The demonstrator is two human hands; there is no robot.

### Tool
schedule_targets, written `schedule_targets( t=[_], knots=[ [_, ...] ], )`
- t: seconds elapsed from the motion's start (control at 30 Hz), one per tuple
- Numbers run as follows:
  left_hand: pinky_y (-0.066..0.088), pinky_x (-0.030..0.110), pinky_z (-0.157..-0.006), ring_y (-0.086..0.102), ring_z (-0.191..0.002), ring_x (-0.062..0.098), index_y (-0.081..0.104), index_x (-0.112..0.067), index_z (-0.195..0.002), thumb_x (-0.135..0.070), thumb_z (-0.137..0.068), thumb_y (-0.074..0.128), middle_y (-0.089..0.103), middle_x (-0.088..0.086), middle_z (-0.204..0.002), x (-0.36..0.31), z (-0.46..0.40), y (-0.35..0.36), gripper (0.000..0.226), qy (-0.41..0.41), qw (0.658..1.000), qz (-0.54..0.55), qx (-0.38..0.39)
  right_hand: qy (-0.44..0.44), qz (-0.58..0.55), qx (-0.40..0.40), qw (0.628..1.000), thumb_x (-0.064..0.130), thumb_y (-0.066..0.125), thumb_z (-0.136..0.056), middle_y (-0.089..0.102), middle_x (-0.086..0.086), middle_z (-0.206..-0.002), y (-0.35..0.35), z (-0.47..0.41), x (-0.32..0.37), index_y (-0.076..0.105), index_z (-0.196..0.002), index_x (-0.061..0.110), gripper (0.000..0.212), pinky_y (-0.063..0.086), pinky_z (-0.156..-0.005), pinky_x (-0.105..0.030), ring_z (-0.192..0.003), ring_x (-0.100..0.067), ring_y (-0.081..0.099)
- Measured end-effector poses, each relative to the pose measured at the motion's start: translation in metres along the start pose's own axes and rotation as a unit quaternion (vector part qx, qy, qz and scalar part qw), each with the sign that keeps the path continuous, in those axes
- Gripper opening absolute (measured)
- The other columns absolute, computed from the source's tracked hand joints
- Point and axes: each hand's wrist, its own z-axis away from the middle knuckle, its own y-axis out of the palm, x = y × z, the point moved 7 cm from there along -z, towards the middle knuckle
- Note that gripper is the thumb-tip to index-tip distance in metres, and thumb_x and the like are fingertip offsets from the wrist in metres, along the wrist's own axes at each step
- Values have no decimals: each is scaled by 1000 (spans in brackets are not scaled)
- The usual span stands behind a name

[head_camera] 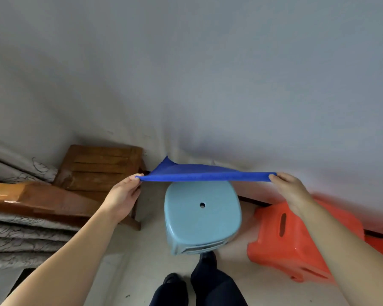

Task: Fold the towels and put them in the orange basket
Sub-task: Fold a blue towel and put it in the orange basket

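A blue towel (199,173) is stretched flat and level in the air above a light blue plastic stool (202,214). My left hand (124,195) pinches its left corner and my right hand (290,192) pinches its right corner. The far left corner of the towel curls upward. An orange plastic basket (283,246) stands on the floor at the right, partly behind my right forearm; its inside is hidden from view.
A brown wooden stool (97,168) stands at the left against the white wall. A wooden bed edge (31,199) with patterned grey bedding (20,239) fills the left side. My dark trouser legs and shoes (199,281) are at the bottom, on the pale floor.
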Motion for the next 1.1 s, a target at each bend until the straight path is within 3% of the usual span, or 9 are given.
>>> schedule_targets(
  t=[0.1, 0.2, 0.37, 0.5, 0.7, 0.8, 0.9, 1.0, 1.1],
  knots=[
    [34, 21, -88, 54, -91, 4, 62, -16, -92, -7, -98, 40, 63, -5, -89, 55, 10, -31, 25, -62, 997, -46, -3, 72, -2, 9, 997, 8, 58, -92, 58, 1, -81, 9, 23, -66, 63, -80, 20, 18, 37, -92, -31, -86, -12, 50],
    [40, 18, -71, 58, -73, 4, 62, -13, -91, -6, -98, 41, 62, -2, -80, 102, 21, -53, 23, -115, 990, -78, -6, 132, 24, 15, 991, 9, 60, -90, 58, -1, -80, 14, 45, -128, 63, -78, 22, 19, 38, -105, -45, -92, -16, 48],
    [28, 24, -93, 52, -92, 5, 59, -16, -90, -6, -97, 43, 57, -3, -91, 150, 22, -69, 20, -176, 978, -109, -14, 188, 24, 25, 982, 11, 58, -92, 61, -7, -89, 18, 56, -186, 64, -78, 21, 18, 40, -90, -35, -88, -18, 51],
    [28, 27, -97, 54, -92, 7, 59, -16, -89, -7, -97, 45, 58, -2, -91, 161, 1, -68, 19, -187, 976, -109, -24, 209, -8, 21, 978, 9, 56, -93, 60, -7, -94, 24, 36, -198, 63, -86, 14, 11, 39, -101, -39, -95, -17, 51],
    [45, 30, -81, 57, -81, 20, 61, -12, -90, -8, -96, 47, 60, 8, -87, 161, -73, -60, 16, -151, 979, -97, -100, 164, 5, 20, 986, 10, 55, -93, 62, -5, -84, 58, -49, -192, 62, -80, 18, 17, 45, -77, -32, -75, -16, 57],
    [50, 27, -68, 55, -73, 19, 63, -9, -101, -9, -95, 50, 60, 9, -84, 169, -121, -60, 15, -141, 970, -121, -158, 142, 31, 5, 989, 14, 58, -91, 64, -4, -84, 83, -106, -202, 66, -84, 15, 10, 45, -75, -34, -78, -20, 57],
    [43, 25, -54, 51, -63, 14, 62, -12, -107, -10, -95, 50, 57, 3, -76, 179, -155, -54, 17, -135, 957, -166, -199, 138, 57, -23, 989, 13, 57, -90, 62, -5, -84, 100, -144, -219, 67, -98, 10, 13, 43, -67, -28, -73, -20, 55],
    [48, 29, -64, 53, -69, 16, 63, -9, -110, -12, -94, 52, 62, 5, -85, 197, -171, -59, 20, -140, 949, -156, -237, 132, 91, -46, 986, 14, 55, -91, 60, -8, -83, 110, -159, -235, 67, -98, 3, 18, 41, -65, -28, -70, -20, 52],
    [46, 38, -93, 57, -96, 22, 57, -11, -124, -30, -92, 57, 61, 15, -123, 213, -170, -66, 37, -154, 947, -152, -236, 109, 100, -38, 988, 25, 52, -93, 56, -5, -78, 114, -152, -237, 62, -87, 9, 19, 39, -64, -31, -70, -19, 50]
  ],
)
